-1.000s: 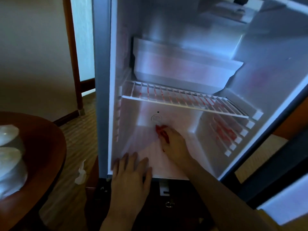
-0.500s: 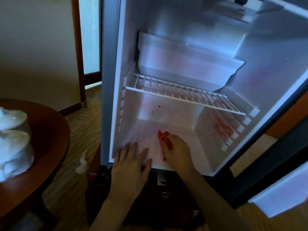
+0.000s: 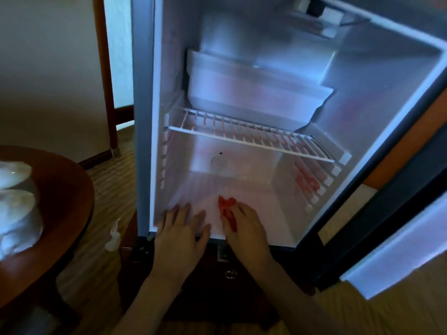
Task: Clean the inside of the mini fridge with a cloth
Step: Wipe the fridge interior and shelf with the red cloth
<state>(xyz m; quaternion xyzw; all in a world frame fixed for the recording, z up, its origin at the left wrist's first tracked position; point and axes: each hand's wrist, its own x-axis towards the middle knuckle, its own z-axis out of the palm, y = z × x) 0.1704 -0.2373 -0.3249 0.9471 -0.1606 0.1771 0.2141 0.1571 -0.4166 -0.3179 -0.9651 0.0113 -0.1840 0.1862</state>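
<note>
Down at the front lip of the mini fridge [image 3: 278, 228], head view: right hand [image 3: 246, 226] sits on the fridge floor w/ fingers curled over a red cloth [image 3: 227, 210], pressing it to the white floor just inside the edge. Left hand [image 3: 180, 228] lies flat beside it, fingers spread & straight, holding nothing, palm over the front lip.

Change vs 1 s ago: the cloth was deep at the back wall near the round drain mark [image 3: 218, 162]; now it's drawn fwd to the lip. Reads as one wipe stroke back-to-front done on the centre strip; floor's right part, side walls & upper parts prob still to do.

Edges/room: wire shelf [image 3: 251, 139] hangs well above the hands, so there's free height for sweeping. Right wall's rail ribs [image 3: 321, 189] lie near the right hand's side. White drawer [image 3: 256, 97] sits on the shelf. Door [image 3: 396, 213] stands open at right. Round table [image 3: 55, 189] well apart at left, a spray bottle [image 3: 113, 238] on the floor between it & fridge.
</note>
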